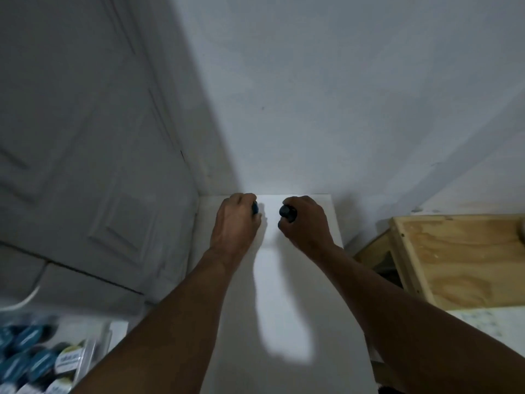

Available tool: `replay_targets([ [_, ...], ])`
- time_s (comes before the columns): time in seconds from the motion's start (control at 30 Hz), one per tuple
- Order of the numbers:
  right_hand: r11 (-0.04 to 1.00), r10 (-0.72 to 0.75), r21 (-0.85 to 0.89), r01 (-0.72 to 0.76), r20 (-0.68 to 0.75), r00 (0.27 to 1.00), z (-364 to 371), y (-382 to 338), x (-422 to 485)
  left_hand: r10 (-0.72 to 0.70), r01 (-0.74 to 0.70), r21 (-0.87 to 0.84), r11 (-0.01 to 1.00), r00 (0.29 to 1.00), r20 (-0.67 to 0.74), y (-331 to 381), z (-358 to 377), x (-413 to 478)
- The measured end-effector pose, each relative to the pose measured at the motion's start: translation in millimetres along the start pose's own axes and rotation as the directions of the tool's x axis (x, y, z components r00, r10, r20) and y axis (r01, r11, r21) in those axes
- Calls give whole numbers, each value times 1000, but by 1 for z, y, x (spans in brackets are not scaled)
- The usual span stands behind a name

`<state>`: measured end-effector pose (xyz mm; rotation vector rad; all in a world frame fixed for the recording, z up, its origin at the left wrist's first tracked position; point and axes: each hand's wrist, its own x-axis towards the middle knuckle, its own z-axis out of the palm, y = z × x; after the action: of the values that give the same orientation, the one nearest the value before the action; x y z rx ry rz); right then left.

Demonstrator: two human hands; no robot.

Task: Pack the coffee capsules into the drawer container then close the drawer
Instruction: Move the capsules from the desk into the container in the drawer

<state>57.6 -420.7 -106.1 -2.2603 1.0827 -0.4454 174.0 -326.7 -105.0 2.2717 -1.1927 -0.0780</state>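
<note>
while both arms reach straight forward over the white top (284,322), two dark blue coffee capsules are held, one per hand. the left hand (237,220) curls its fingers round the left capsule (255,208), which is mostly hidden, so i cannot tell its long axis. the right hand (305,223) grips the right capsule (287,213), its rounded end facing the left hand. both fists are near the top's far edge, backs up, apart. one drawer container (93,348) at lower left holds more capsules, too blurred to count.
</note>
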Motion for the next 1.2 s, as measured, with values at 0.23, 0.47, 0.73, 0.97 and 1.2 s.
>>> replay_targets([
  [0.23,981,-173,-94,172,-11,985,-77,-36,-64,185,-183,25,983,978,-98,56,-66,-61],
  [0.47,973,-189,-123,194,54,981,-141,-74,-157,152,-157,-7,988,969,-197,110,-129,-154],
  [0.73,962,-259,-56,267,116,959,-170,-112,-266,112,-115,3,993,959,-259,123,-187,-278],
  [0.97,839,-499,-186,512,113,859,-162,-169,-326,73,-68,26,997,955,-286,95,-245,-335],
  [1.2,835,-523,-163,525,61,850,-113,-243,-353,116,-109,40,993,941,-319,30,-311,-359],
])
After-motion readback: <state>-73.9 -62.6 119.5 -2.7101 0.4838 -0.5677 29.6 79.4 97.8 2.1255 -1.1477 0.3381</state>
